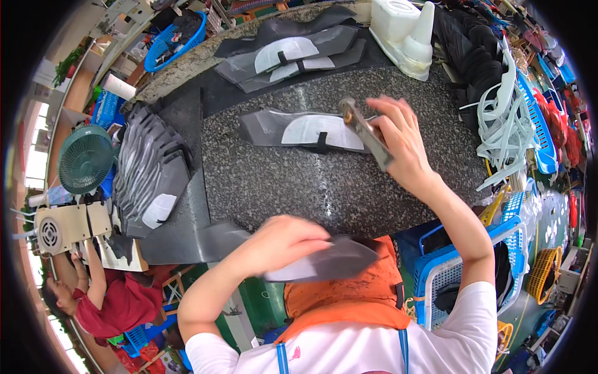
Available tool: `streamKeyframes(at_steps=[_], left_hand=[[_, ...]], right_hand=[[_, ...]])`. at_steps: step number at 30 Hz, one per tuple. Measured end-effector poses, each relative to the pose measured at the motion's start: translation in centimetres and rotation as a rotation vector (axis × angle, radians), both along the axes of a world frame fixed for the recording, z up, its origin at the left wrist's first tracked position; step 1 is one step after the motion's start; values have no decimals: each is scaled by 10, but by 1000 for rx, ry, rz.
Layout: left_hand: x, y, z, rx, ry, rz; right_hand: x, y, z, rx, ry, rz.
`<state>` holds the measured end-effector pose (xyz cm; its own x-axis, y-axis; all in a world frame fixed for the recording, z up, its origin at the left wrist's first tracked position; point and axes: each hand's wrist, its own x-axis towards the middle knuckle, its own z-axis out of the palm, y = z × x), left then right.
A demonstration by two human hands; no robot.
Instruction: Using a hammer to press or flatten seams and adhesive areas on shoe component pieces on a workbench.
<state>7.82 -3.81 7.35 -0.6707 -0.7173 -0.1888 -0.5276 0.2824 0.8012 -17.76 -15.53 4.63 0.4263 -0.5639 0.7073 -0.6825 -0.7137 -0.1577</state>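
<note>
My right hand grips a metal hammer-like tool, its head resting at the right end of a grey shoe-upper piece with a white lining lying flat on the speckled granite slab. My left hand holds another grey piece low over my orange apron, near the slab's front edge.
A fanned stack of grey pieces lies at the left, more pieces at the back. White plastic containers stand at the back right, blue baskets on the right. A green fan and a person in red are at the left.
</note>
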Motion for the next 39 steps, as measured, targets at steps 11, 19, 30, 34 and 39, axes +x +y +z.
streamKeyframes(at_steps=[11,19,30,34,39], left_hand=[[-73,-35,-54,-340,39,170],[-78,-12,-58,-1102,-346,-149],[-60,-4,-48,-777,-113,58],[-48,-3,-58,-517,-21,221],[-57,12,-52,-789,-130,153]], right_hand=[[-74,92,48,931,387,54],[-70,82,42,908,356,72],[-45,81,32,853,313,202],[-41,82,24,788,396,169],[-28,88,29,740,381,170]])
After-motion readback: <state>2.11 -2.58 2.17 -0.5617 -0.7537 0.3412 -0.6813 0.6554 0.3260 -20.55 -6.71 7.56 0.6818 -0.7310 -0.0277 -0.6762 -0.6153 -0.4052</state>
